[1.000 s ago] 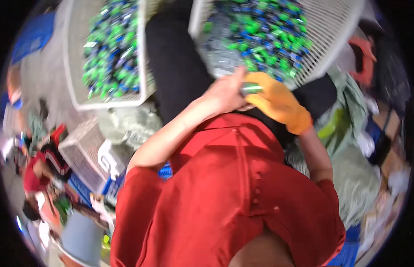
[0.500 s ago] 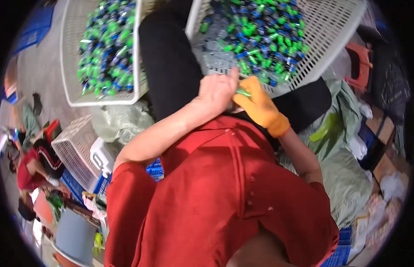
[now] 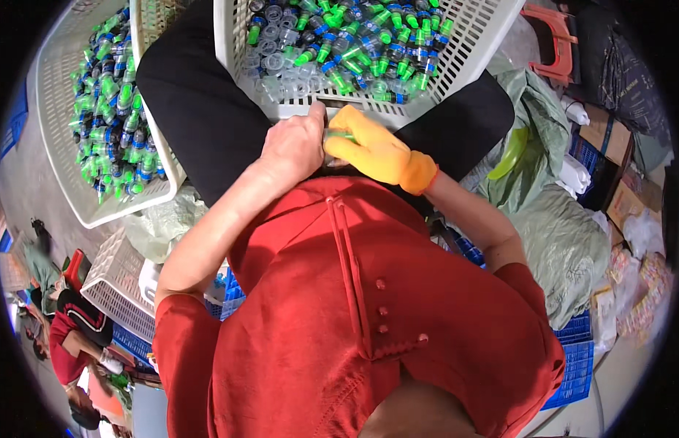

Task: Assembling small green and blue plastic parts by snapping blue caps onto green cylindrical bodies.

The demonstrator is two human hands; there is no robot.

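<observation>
My bare left hand (image 3: pixel 294 146) and my right hand (image 3: pixel 368 147) in a yellow glove meet over my lap, just below the near wall of a white slotted basket (image 3: pixel 474 55). Between the fingers of both hands sits a small green plastic part (image 3: pixel 341 136), mostly hidden. The basket rests on my black-trousered knees and holds several green, blue and clear small parts (image 3: pixel 339 40). A second white basket (image 3: pixel 62 175) at my left holds several finished green-and-blue pieces (image 3: pixel 109 109).
An empty white crate (image 3: pixel 116 285) lies at the lower left beside blue crates (image 3: pixel 135 343). Grey-green sacks (image 3: pixel 566 241) pile at my right, with cardboard boxes (image 3: pixel 609 139) and an orange stool (image 3: pixel 551 22) beyond. Another person in red and black (image 3: pixel 76 328) crouches far left.
Both hands have stayed together on the small green part, shifting slightly toward the basket's near wall. My head has tilted, so the baskets sit a little differently in view.
</observation>
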